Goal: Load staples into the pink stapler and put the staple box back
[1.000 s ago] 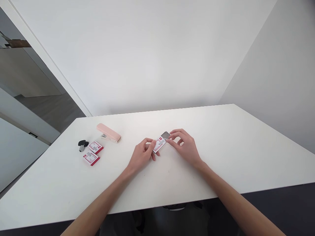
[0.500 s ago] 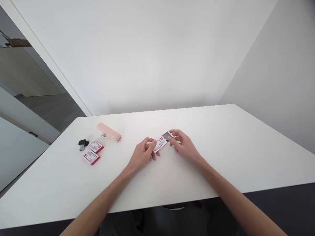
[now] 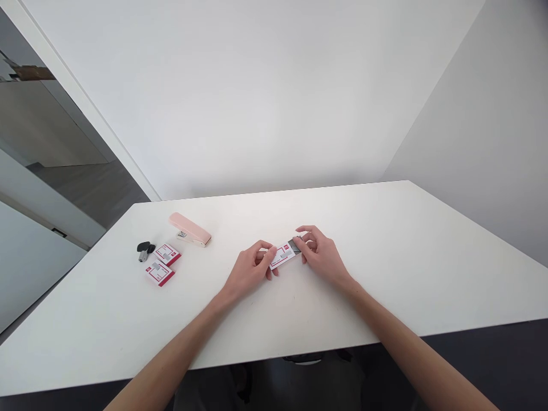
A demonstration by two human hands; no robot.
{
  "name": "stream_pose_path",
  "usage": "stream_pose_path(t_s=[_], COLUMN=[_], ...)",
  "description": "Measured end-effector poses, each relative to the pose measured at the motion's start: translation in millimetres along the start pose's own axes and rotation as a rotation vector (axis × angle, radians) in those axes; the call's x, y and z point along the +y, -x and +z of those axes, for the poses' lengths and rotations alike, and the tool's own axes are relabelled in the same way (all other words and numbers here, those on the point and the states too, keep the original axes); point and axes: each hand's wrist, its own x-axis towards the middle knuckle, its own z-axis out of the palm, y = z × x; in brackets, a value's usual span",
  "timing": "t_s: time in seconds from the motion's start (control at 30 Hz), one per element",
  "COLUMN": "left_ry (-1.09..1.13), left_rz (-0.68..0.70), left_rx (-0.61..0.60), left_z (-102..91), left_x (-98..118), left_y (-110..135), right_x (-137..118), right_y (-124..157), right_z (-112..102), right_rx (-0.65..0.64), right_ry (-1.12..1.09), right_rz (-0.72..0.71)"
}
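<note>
Above the middle of the table, my left hand [image 3: 253,266] pinches the near-left end of a small white-and-red staple box [image 3: 282,256], thumb on top and fingers beneath. The box is tilted, its far end pointing right. A dark grey part [image 3: 295,246] shows at that end, and I cannot make out its detail. My right hand [image 3: 320,253] grips there, its thumb pressed on the grey part and its index finger stretched beyond it. The fingers partly hide both ends of the box.
A pink stapler [image 3: 190,229] lies at the left back of the white table [image 3: 377,274]. Near it are two similar white-and-red boxes, one farther back [image 3: 167,254] and one nearer [image 3: 160,273], plus a small black-and-grey object [image 3: 145,250]. A wall [image 3: 274,103] stands behind the table.
The box has turned slightly, lying more level across the view. My right thumb has moved onto the grey end, covering more of it. The things on the left have stayed put.
</note>
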Motion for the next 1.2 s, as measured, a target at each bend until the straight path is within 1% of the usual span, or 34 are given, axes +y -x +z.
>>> stream_pose_path(t_s=[0.13,0.3,0.4,0.5,0.67,0.77,1.07,1.2], left_ry=[0.011,0.049,0.062,0.068,0.061,0.040,0.009,0.003], left_rz=[-0.005,-0.014,-0.010,-0.004,0.011,0.032,0.067,0.069], left_rx=[0.008,0.034,0.030,0.028,0.027,0.024,0.024,0.029], left_z=[0.3,0.4,-0.2,-0.5,0.4,1.7,5.4,5.6], left_x=[0,-2,-3,-3,-3,-4,-1,0], left_y=[0,-2,-2,-3,-2,-1,1,2], right_x=[-5,-12,-13,-10,-8,-7,-8,-13], right_y=[1,1,0,0,0,1,5,8], right_z=[-2,-7,-9,-8,-7,-5,-2,-2], right_rx=[-0.020,-0.104,-0.140,-0.148,-0.122,-0.137,-0.203,-0.244], right_ry=[-0.013,-0.111,-0.126,-0.108,-0.073,-0.073,0.057,0.051], right_rz=[0.016,0.093,0.091,0.083,0.078,0.078,-0.016,-0.091])
